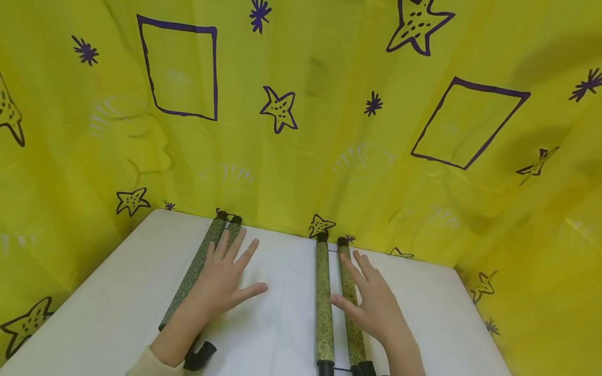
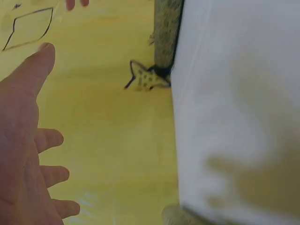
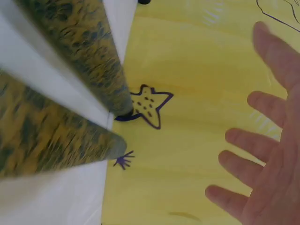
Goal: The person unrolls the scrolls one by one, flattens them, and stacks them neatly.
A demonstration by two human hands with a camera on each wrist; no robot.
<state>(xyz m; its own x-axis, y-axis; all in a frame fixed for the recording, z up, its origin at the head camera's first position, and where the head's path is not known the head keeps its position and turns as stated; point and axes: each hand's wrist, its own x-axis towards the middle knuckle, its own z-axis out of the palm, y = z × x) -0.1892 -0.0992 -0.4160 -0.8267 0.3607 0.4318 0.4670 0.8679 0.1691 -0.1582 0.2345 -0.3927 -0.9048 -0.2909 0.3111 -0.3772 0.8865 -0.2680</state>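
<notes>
Two pairs of long, slim patterned tubes lie on a white tabletop, pointing away from me. The left pair has a dark green tube (image 1: 190,284) and a second green tube (image 1: 233,227) partly hidden under my left hand (image 1: 220,284). A black hooked handle (image 1: 200,356), like an umbrella's, shows below that wrist. My left fingers are spread and grip nothing. The right pair is yellow-green: an inner tube (image 1: 323,303) and an outer tube (image 1: 355,339), both black-ended. Over the outer one is my right hand (image 1: 376,303), fingers spread, thumb tip overlapping the inner tube.
A yellow curtain (image 1: 291,172) with dark stars and squares hangs around the far side and both sides of the white table (image 1: 277,313). Tube tips reach the table's far edge by the curtain. Bare white surface lies between the pairs.
</notes>
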